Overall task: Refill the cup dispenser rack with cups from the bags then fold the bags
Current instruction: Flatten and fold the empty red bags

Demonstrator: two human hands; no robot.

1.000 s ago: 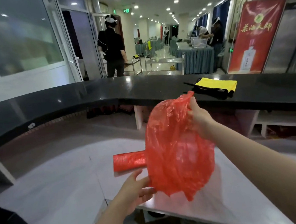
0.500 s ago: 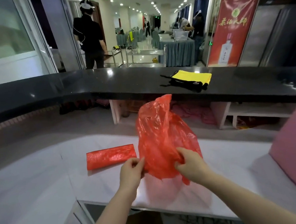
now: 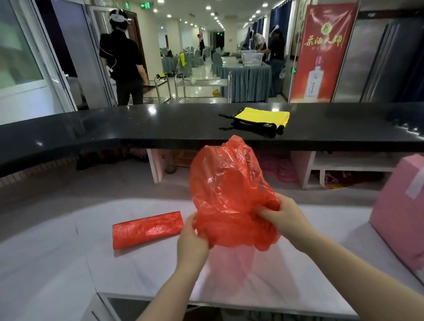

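Note:
I hold a crumpled red plastic bag [image 3: 228, 190] up above the white counter [image 3: 58, 255], its loose top puffed upward. My left hand [image 3: 192, 243] grips its lower left edge. My right hand [image 3: 283, 218] grips its lower right edge, fingers dug into the plastic. A second red bag [image 3: 146, 229], folded into a flat strip, lies on the counter to the left of my hands. No cups or dispenser rack show in this view.
A pink box with a white handle [image 3: 422, 229] stands on the counter at the right. A raised black countertop [image 3: 124, 133] runs across behind, with a yellow and black cloth [image 3: 261, 119] on it. People stand in the hall beyond.
My right hand came down from the top of the bag to its lower right edge. Both hands now hold the bag's bottom, and the view shifted right, showing the pink box.

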